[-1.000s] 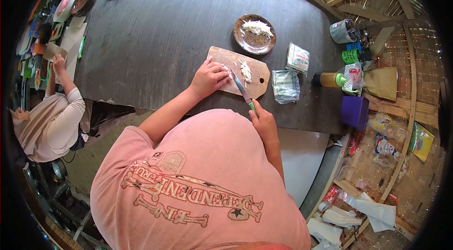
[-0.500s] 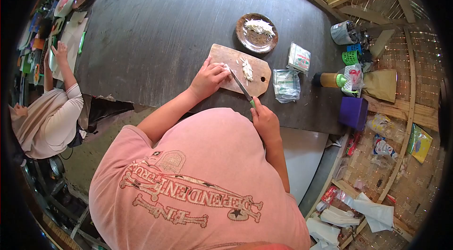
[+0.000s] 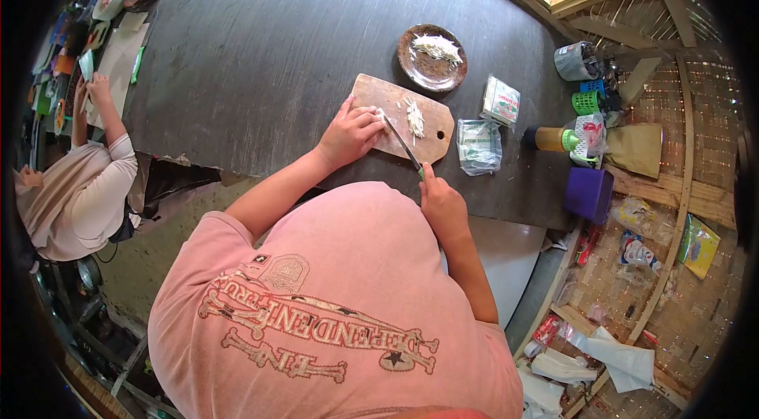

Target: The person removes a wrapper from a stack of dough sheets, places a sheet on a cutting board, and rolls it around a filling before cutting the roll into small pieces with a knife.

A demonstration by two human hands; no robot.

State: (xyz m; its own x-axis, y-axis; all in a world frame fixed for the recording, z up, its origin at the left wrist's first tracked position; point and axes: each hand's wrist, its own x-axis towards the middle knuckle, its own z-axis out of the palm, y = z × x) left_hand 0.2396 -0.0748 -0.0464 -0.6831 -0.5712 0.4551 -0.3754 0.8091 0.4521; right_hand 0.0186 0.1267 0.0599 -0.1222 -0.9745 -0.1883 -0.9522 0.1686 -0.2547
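A wooden cutting board [image 3: 428, 152] lies on the dark table near my body. My right hand [image 3: 443, 201] is closed round the handle of a knife [image 3: 402, 143], whose blade slants up-left over the board. At the board's left part my left hand [image 3: 353, 134] presses its bent fingertips on a small white piece [image 3: 383, 117] beside the blade; the fingers mostly hide it. Thin white strips [image 3: 415, 118] lie in a small pile right of the blade. Beyond the board, a brown plate [image 3: 433, 81] holds more white shreds [image 3: 437, 47].
Two wrapped packets [image 3: 479, 146] [image 3: 501, 100] sit right of the board. Further right stand a bottle [image 3: 551, 139], a purple container [image 3: 589, 194] and a bucket [image 3: 577, 62]. At the left, another person [image 3: 83, 198] works by a light board [image 3: 118, 63].
My right hand and the knife have shifted slightly left. The other person's hands have moved a little, and a light object there is now raised. My left hand stays in place.
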